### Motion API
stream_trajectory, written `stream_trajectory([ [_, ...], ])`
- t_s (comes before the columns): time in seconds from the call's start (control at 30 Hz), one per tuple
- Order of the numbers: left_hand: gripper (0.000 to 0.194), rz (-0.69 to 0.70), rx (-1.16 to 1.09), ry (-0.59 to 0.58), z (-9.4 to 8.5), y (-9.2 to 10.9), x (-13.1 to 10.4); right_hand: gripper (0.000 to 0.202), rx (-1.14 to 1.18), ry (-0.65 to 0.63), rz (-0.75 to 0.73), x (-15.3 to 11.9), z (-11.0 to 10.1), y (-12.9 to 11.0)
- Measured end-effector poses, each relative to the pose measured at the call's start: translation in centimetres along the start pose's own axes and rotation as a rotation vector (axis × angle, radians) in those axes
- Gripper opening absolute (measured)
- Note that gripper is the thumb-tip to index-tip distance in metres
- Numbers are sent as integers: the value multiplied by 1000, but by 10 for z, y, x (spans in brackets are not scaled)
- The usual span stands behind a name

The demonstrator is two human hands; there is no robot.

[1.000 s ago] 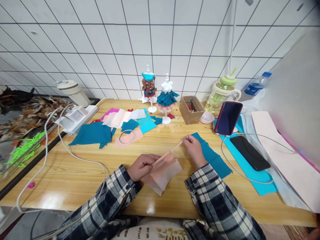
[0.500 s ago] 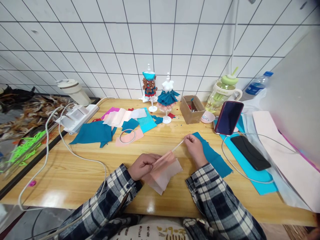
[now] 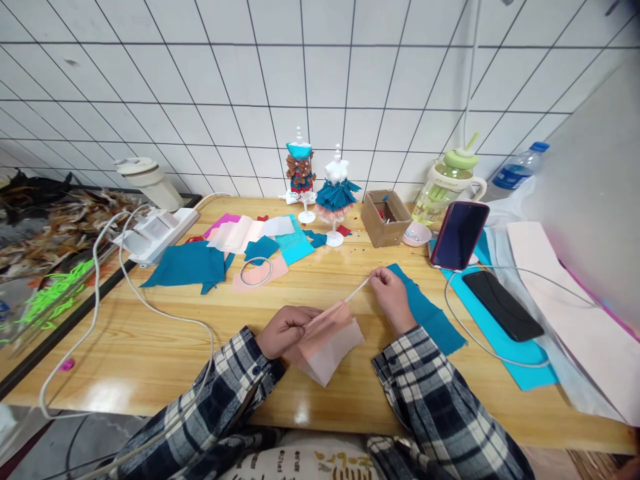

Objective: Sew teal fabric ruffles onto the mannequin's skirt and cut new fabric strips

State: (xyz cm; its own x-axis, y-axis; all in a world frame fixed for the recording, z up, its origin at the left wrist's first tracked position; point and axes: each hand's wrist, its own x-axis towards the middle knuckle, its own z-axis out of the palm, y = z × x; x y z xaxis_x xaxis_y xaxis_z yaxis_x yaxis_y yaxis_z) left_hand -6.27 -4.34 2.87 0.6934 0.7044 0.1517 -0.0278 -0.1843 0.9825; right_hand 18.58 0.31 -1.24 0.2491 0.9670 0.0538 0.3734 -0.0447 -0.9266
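Note:
My left hand [image 3: 286,331] is closed on a piece of thin peach fabric [image 3: 327,337], pinched between thumb and fingers near its left side. The fabric hangs in a loose fold above the wooden table. From its upper corner a narrow pale strip [image 3: 357,289] runs taut to my right hand [image 3: 389,293], whose thumb and forefinger pinch the strip's end. A teal cloth [image 3: 430,313] lies beside and partly behind my right wrist. Beyond the left hand, a thin white ring [image 3: 257,272], like a narrow tape roll, rests on a flat peach piece [image 3: 279,267].
Two small dress forms, one in a teal skirt [image 3: 337,197], one in brown ruffles [image 3: 300,170], stand at the back near a cardboard box [image 3: 385,227]. Phones [image 3: 503,305], a cup [image 3: 445,187] and stacked sheets are rightward. Teal fabric [image 3: 185,265], a power strip [image 3: 160,233] and cables lie left.

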Motion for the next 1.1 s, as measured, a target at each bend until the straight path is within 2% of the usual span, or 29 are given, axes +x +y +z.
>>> stream_trajectory([
  [0.2,57,1,42,-10,-1,-3,-2,9,8,5,2,1,0,1],
  [0.33,61,-40,229,16,-4,-7,-4,7,27,8,0,1,0,1],
  [0.43,59,-127,558,114,-8,-11,-5,6,74,3,-19,-1,-1,-4],
  [0.5,55,-244,837,199,-10,-11,-6,6,206,-28,-28,-3,-1,-10],
  [0.6,48,-391,1165,400,-13,-2,-6,9,445,-154,-12,-9,0,-21],
  [0.67,57,-381,1261,533,-15,9,-3,11,509,-249,2,-14,0,-28],
  [0.7,67,-349,1272,557,-16,14,0,11,519,-283,1,-17,0,-31],
  [0.77,77,-281,1230,508,-18,21,10,11,524,-332,-20,-22,0,-36],
  [0.87,76,-225,1091,396,-21,19,34,11,533,-384,-70,-28,0,-42],
  [1.0,56,-347,934,351,-24,0,65,10,567,-415,-95,-30,-2,-45],
  [1.1,33,-293,793,323,-24,-10,73,9,596,-396,-75,-28,-3,-44],
])
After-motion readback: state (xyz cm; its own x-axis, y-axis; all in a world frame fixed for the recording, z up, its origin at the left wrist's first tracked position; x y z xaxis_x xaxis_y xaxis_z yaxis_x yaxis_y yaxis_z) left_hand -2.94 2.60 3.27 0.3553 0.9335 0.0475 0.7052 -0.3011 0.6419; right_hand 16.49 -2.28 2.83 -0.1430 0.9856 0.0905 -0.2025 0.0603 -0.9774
